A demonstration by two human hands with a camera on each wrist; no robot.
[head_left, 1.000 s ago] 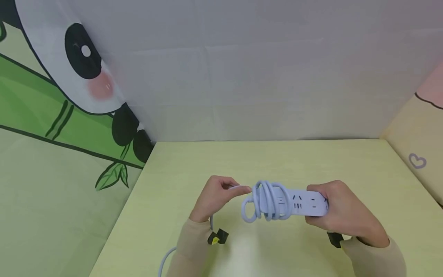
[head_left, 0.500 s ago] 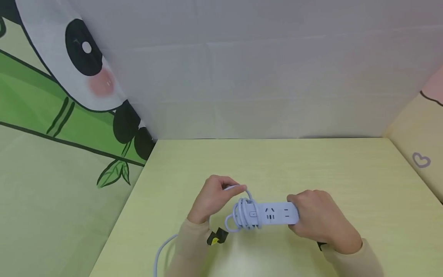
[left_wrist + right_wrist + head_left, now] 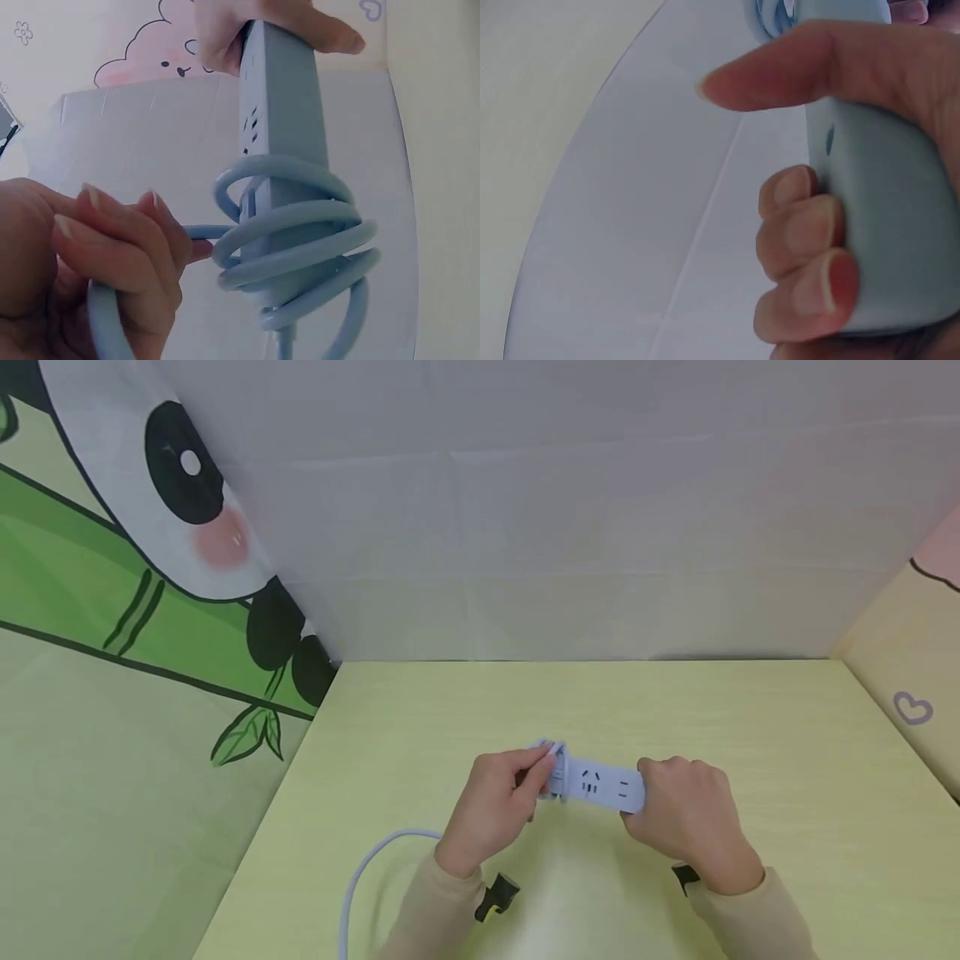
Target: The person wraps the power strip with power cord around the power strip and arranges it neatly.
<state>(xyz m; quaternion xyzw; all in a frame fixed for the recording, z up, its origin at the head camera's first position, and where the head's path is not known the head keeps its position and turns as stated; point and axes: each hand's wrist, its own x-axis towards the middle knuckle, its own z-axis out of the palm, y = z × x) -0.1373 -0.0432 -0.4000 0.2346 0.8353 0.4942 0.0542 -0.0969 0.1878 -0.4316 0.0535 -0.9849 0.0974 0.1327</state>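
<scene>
A pale power strip [image 3: 606,783] is held up over the table, its socket face toward the head camera. My right hand [image 3: 686,818] grips its right end, with the fingers curled round the body in the right wrist view. Several loops of its cord [image 3: 300,262] wrap the other end, as the left wrist view shows. My left hand [image 3: 498,802] pinches the cord right at these loops and partly hides them in the head view. The cord also runs through the curled fingers [image 3: 127,247] of this hand.
A loose length of cord [image 3: 360,868] trails from the left forearm over the yellow table [image 3: 420,710] to the near edge. A grey-white panel [image 3: 570,527] stands behind, with printed cartoon panels at both sides. Small black camera mounts [image 3: 501,893] sit at the wrists.
The power strip first shifted left, then rose and tilted slightly. My left hand has come right, from holding the cord beside the loops to being over them.
</scene>
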